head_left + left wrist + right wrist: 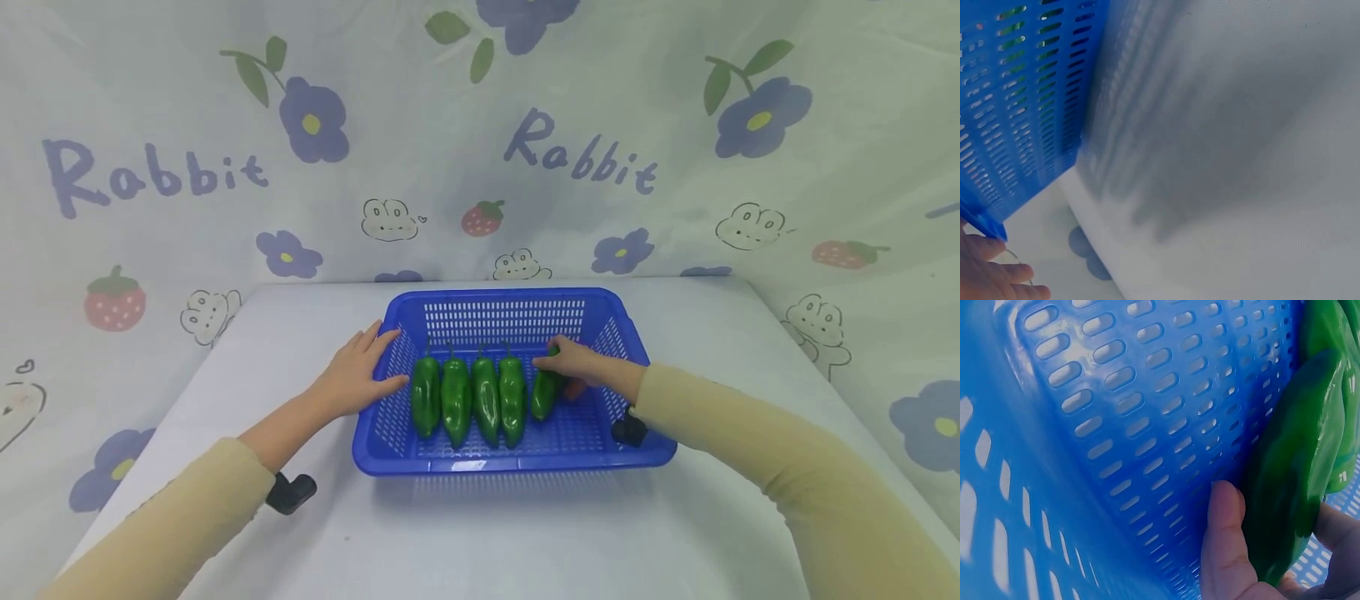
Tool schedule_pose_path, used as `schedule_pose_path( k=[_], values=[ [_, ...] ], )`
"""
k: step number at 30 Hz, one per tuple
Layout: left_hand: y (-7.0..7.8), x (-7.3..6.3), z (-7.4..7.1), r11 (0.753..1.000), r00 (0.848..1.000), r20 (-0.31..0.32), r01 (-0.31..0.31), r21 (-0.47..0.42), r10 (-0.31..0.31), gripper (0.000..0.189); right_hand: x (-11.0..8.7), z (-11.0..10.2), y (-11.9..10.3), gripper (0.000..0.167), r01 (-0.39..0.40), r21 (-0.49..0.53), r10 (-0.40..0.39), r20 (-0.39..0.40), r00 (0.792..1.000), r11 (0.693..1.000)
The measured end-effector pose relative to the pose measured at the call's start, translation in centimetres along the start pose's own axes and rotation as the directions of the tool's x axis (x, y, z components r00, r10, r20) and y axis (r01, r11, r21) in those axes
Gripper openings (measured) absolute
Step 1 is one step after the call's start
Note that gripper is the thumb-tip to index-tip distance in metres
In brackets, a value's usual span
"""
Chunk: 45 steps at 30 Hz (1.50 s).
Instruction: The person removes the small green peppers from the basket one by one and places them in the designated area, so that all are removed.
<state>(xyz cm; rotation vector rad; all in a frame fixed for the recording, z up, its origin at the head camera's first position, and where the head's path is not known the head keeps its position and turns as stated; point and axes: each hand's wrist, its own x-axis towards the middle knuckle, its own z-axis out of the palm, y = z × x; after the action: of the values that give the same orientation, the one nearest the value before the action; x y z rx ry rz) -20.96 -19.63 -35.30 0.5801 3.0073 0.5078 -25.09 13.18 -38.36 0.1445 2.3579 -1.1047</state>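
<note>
Several green peppers [456, 402] lie side by side in a blue plastic basket [517, 464], stems toward the back. One more green pepper [544, 395] is at the right of the row, and my right hand [576, 364] grips it near its upper end. In the right wrist view, fingers and thumb hold this pepper [1294, 469] from both sides, close to the basket floor. My left hand [355, 377] rests at the basket's left rim with its fingers spread. The left wrist view catches only its fingers [1007, 272] beside the rim.
The basket stands on a white table [480, 542]. Behind and at the sides hangs a white cloth [420, 142] printed with flowers, rabbits and strawberries. Perforated walls rise around the peppers on every side.
</note>
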Motion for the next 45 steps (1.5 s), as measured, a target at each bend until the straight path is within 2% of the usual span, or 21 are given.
schedule_pose_path(
  k=[7,12,16,19,24,28,33,37,40,45],
  values=[
    [-0.1,0.1,0.1,1.0,1.0,-0.002,-0.003,-0.003,0.003,0.071,-0.2,0.0,-0.3,0.056,0.026,0.028,-0.026,0.019,0.999,0.999],
    [-0.1,0.1,0.0,1.0,1.0,-0.006,0.0,-0.004,0.0,0.07,-0.4,0.0,-0.3,0.058,0.132,0.012,-0.133,0.016,0.991,0.991],
    [-0.1,0.1,0.0,1.0,1.0,-0.005,0.002,-0.005,-0.002,0.07,-0.4,-0.2,-0.4,0.06,0.229,0.013,-0.23,0.003,0.973,0.973],
    [0.0,0.1,0.0,1.0,1.0,-0.007,0.001,-0.011,-0.002,0.07,-0.5,-0.3,-0.7,0.061,0.246,0.116,-0.25,0.019,0.968,0.962],
    [0.1,0.1,-0.1,1.0,1.0,-0.004,0.006,-0.016,-0.006,0.07,-0.7,-0.7,-1.2,0.064,0.268,0.27,-0.29,0.044,0.956,0.925],
    [0.1,0.1,-0.1,1.0,1.0,-0.001,0.01,-0.018,-0.01,0.07,-0.8,-1.1,-1.5,0.065,0.312,0.268,-0.331,0.029,0.943,0.912],
    [0.0,0.0,0.0,1.0,1.0,-0.005,0.011,-0.017,-0.012,0.069,-1.2,-1.6,-1.8,0.064,0.386,0.264,-0.398,-0.012,0.918,0.884],
    [0.0,-0.1,0.1,1.0,1.0,-0.008,0.016,-0.018,-0.016,0.069,-1.3,-1.9,-1.9,0.066,0.41,0.296,-0.415,-0.048,0.909,0.863],
    [0.0,-0.2,0.2,1.0,1.0,-0.011,0.017,-0.02,-0.017,0.068,-1.4,-2.1,-1.9,0.066,0.422,0.359,-0.433,-0.054,0.9,0.832],
    [-0.1,-0.2,0.2,1.0,1.0,-0.015,0.015,-0.017,-0.015,0.069,-1.8,-2.6,-2.0,0.062,0.451,0.492,-0.482,-0.07,0.873,0.745]
  ],
)
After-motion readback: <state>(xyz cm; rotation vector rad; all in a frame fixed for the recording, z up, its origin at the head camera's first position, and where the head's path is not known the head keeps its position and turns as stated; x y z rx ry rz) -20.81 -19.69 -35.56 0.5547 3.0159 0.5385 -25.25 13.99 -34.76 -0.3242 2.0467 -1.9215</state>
